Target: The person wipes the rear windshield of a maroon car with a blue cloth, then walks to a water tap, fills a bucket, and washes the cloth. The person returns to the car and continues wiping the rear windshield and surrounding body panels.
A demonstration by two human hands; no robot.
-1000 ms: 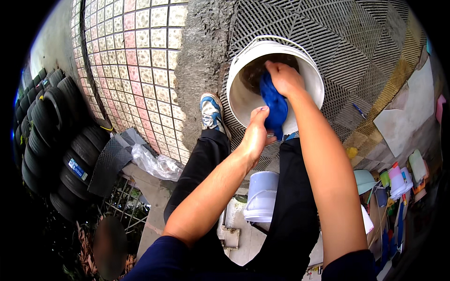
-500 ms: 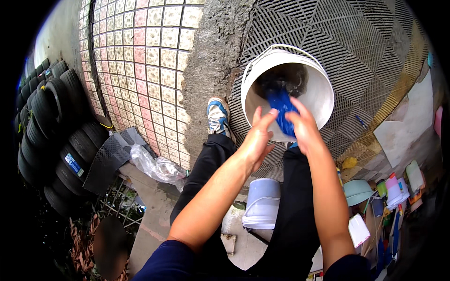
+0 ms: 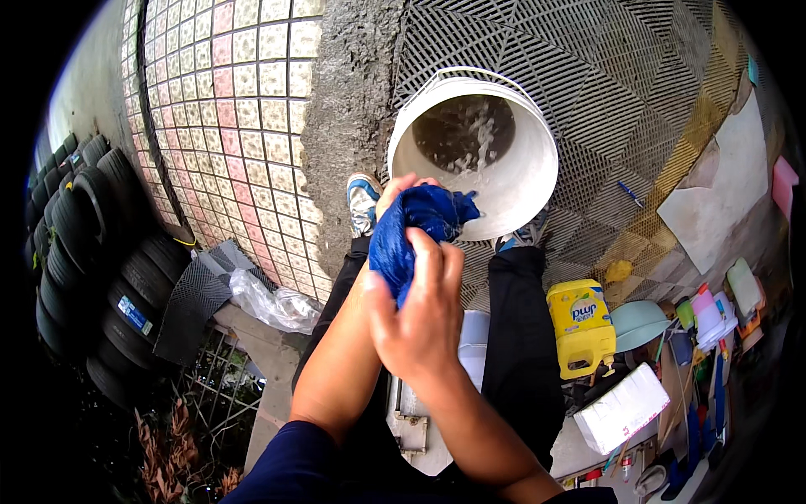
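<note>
A wet, dark blue cloth [image 3: 420,218] is bunched up between my two hands, on the near side of a white bucket [image 3: 529,160]. My left hand [image 3: 401,189] is mostly hidden behind the cloth, with some fingers curled over its far edge. From the near side, my right hand [image 3: 424,311] grips the lower part of the cloth, fingers bent round it. One loose end of the cloth hangs over the bucket's near-left rim. Inside the bucket, dark murky water [image 3: 462,130] shows pale splashes and drips.
A yellow jug [image 3: 579,323], a pale green basin [image 3: 638,326] and a white box [image 3: 621,407] stand at the right. A pail [image 3: 473,340] sits between my legs. Stacked tyres [image 3: 109,311] and a clear plastic bag [image 3: 269,302] lie left. Grating [image 3: 604,101] covers the floor.
The blue cloth has come up out of the bucket, towards me and to the left, with both hands on it. The view has shifted, bringing the yellow jug fully into sight.
</note>
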